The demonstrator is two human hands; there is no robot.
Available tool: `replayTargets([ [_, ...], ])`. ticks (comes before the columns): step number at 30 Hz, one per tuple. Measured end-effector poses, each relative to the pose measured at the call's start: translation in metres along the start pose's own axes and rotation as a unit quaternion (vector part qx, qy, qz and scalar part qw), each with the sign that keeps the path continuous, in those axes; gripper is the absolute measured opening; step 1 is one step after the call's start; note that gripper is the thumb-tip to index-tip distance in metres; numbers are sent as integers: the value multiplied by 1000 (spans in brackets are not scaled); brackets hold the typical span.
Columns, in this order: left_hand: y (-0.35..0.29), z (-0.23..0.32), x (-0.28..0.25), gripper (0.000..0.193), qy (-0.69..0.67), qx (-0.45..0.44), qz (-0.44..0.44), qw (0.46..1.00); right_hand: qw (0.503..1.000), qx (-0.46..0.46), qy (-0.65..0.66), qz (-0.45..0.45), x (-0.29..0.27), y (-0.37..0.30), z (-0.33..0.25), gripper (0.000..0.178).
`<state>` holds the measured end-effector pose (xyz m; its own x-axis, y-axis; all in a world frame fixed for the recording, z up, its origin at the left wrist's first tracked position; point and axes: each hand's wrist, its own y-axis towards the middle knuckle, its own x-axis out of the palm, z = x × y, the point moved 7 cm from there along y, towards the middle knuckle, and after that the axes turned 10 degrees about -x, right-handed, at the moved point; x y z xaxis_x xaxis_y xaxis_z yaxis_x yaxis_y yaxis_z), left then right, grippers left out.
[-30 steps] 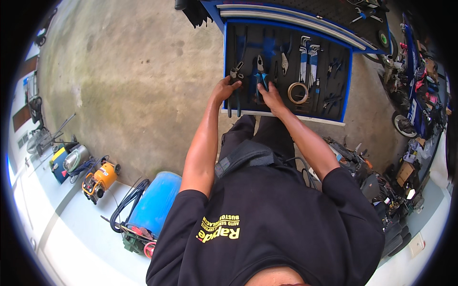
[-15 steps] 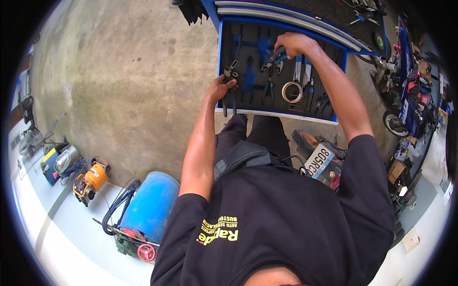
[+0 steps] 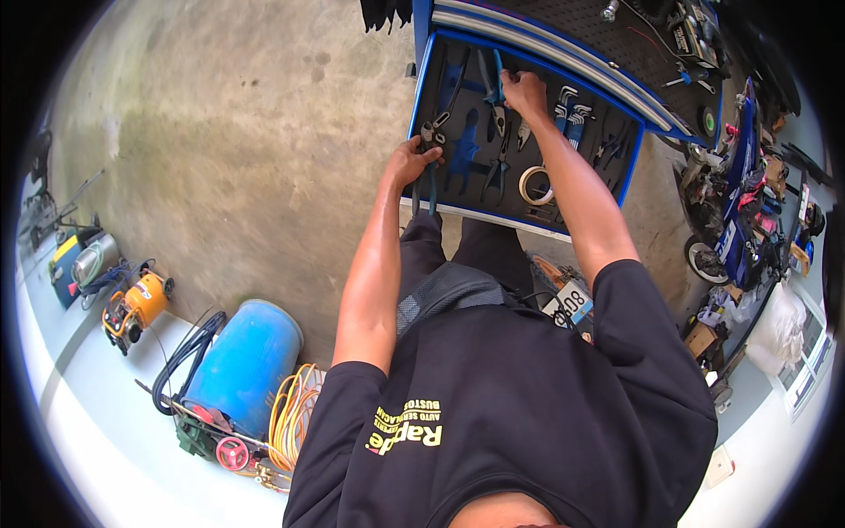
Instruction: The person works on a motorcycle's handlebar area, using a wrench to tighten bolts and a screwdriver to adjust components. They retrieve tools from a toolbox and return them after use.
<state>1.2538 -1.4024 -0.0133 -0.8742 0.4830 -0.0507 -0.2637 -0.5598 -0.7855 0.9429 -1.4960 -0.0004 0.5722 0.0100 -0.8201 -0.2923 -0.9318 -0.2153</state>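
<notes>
My left hand (image 3: 414, 162) is closed round a pair of pliers (image 3: 429, 135) at the left edge of the open drawer. The jaws point away from me and the dark handles hang toward the drawer's front edge. My right hand (image 3: 525, 95) is at the far middle of the drawer, its fingers closed on the blue handle of combination pliers (image 3: 499, 121). These lie over the dark foam, jaws toward me. Nearer me are long-nose pliers (image 3: 496, 174) and a pale tape roll (image 3: 533, 185), partly behind my right forearm. A blue pliers-shaped recess (image 3: 462, 145) shows in the foam.
Hex keys (image 3: 574, 123) sit right of my right wrist. The blue tool cabinet (image 3: 563, 42) rises beyond the drawer. A motorcycle (image 3: 735, 207) stands at the right. Behind me at the left are a blue drum (image 3: 246, 356), an orange compressor (image 3: 141, 304) and a coiled hose (image 3: 295, 414).
My right hand has moved left and away from me, bringing the combination pliers to the far middle of the drawer. My left hand still grips its pliers. The view has shifted slightly.
</notes>
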Motion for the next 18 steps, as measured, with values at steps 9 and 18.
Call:
replayTargets([
  [9,-19,24,14,42,251,130,216,935,996,6,-8,93,-2,-29,2,30],
  [18,-16,63,22,23,276,154,213,924,993,-75,-88,-11,-15,-26,-24,18],
])
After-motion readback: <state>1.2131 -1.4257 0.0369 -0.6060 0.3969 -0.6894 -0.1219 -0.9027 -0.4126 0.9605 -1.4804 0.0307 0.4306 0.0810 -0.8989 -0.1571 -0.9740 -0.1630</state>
